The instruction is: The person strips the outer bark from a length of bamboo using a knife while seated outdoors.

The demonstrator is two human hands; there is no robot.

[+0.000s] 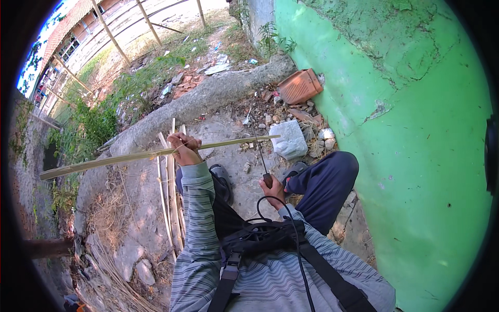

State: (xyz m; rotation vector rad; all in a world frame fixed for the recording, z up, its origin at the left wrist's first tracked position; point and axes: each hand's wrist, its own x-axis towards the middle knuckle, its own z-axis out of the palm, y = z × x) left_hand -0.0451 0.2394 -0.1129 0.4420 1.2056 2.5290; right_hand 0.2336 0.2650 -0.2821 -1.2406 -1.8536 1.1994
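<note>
My left hand [185, 150] is closed around a long, pale bamboo strip [109, 162], held roughly level across my front. The strip's broad end reaches far to the left, and its narrow end stops by a white stone block [289, 139]. In my right hand [273, 192] is a knife [261, 153], gripped by its dark handle. Its thin blade points away from me and meets or crosses the strip near the narrow end; whether they touch I cannot tell. More bamboo strips [170, 192] lie on the ground beside my left leg.
An orange hollow brick [300, 86] leans by the green wall [416, 171] on the right, with rubble around it. A low concrete ledge [197, 93] curves across the far side. Dry fibres [109, 218] litter the ground at left. A black cable [297, 239] hangs over my chest.
</note>
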